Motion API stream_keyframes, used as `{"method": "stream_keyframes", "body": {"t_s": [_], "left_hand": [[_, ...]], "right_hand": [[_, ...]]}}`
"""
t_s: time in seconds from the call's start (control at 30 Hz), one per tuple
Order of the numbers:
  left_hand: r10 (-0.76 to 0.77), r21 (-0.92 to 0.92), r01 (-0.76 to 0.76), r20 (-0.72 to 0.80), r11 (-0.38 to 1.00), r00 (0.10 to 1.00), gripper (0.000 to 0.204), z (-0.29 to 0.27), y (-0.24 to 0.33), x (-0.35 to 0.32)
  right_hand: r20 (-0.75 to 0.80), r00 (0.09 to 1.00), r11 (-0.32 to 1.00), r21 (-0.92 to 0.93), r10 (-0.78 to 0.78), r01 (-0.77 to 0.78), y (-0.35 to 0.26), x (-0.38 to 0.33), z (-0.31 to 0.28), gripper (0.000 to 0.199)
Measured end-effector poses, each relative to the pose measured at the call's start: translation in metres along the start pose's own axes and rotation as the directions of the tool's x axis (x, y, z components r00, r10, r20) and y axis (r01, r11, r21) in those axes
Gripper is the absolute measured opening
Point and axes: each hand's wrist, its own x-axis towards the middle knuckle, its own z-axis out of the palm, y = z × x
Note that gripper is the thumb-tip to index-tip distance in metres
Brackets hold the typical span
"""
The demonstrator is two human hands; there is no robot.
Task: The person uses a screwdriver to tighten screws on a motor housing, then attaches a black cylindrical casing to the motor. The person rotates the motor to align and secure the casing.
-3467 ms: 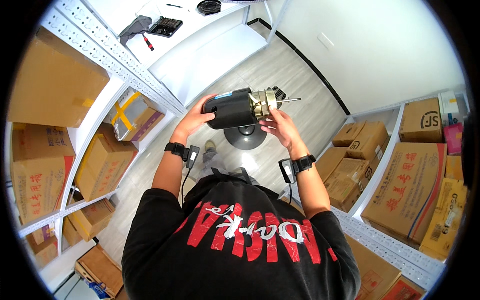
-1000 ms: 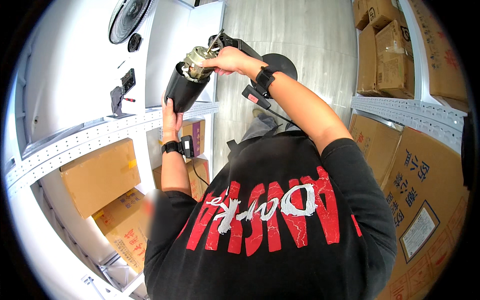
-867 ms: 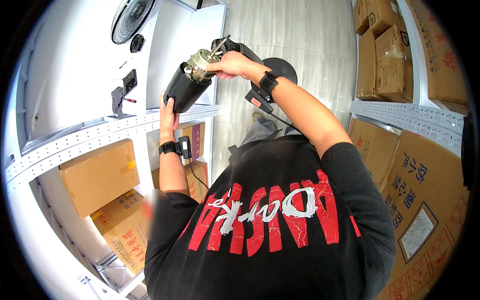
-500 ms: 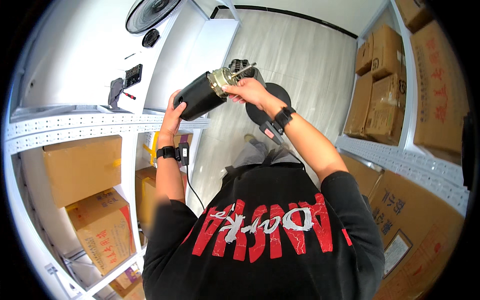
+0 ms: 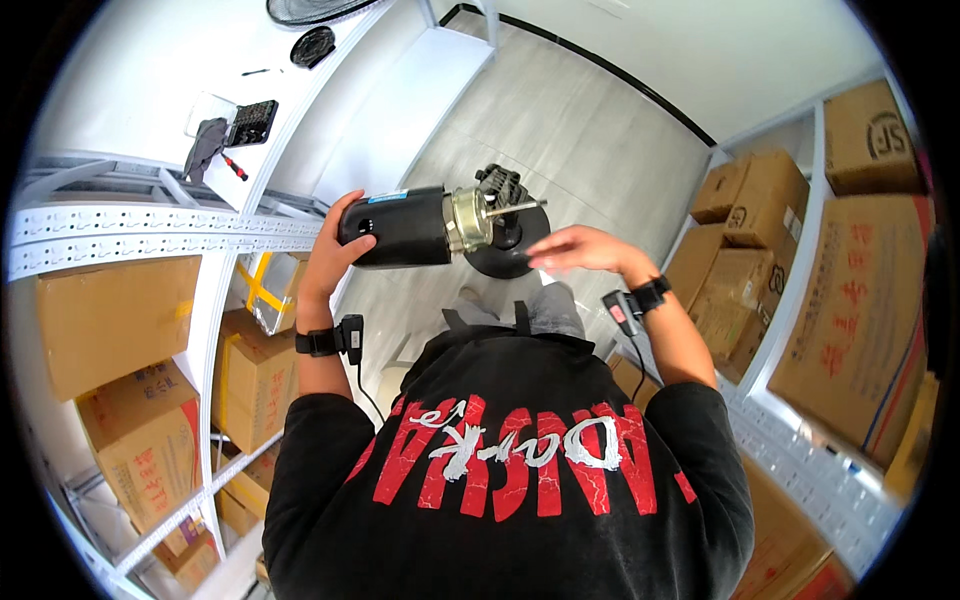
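My left hand [image 5: 330,243] is wrapped round the rear end of a black cylindrical fan motor housing [image 5: 400,230], held nearly level. From its right end sticks a metal motor [image 5: 468,218] with a thin shaft [image 5: 515,208] pointing right. My right hand [image 5: 580,250] hovers to the right of the shaft, apart from it, fingers stretched out and holding nothing. Behind and below the motor stands a black fan stand with a round base [image 5: 500,258] on the floor. A black ribbed part [image 5: 503,187] sits at its top, partly hidden by the motor.
On the white shelf at left lie a screwdriver bit case [image 5: 252,123], a grey cloth [image 5: 205,145], a red-and-black screwdriver [image 5: 235,167], a round black part [image 5: 312,46] and a fan grille [image 5: 320,8]. Cardboard boxes [image 5: 850,310] fill the right rack; more boxes [image 5: 120,320] stand below the left shelf.
My right hand has let go of the motor and drawn back to the right. The housing has turned from tilted to nearly level in my left hand. The view has shifted too.
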Motion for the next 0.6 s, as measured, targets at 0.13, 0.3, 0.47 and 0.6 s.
{"method": "stream_keyframes", "body": {"t_s": [0.13,0.3,0.47,0.6], "left_hand": [[-0.038,-0.06,0.03,-0.15,0.998,0.988,0.08,0.011,-0.005,-0.005],[-0.019,-0.216,-0.117,-0.541,0.969,0.841,0.071,0.034,-0.046,-0.033],[-0.352,-0.495,-0.181,-0.789,0.85,0.503,0.072,0.098,-0.049,-0.045],[-0.521,-0.608,-0.173,-0.768,0.775,0.372,0.077,0.128,0.001,-0.019]], "right_hand": [[-0.086,0.996,0.992,0.126,0.002,0.008,0.014,-0.004,-0.095,0.038],[-0.168,0.957,0.969,0.029,-0.235,0.244,-0.009,0.036,-0.175,0.035],[0.081,0.969,0.968,0.112,-0.233,0.224,-0.014,0.07,-0.208,0.033],[0.243,0.924,0.955,0.105,-0.295,0.278,-0.025,0.112,-0.213,0.033]]}}
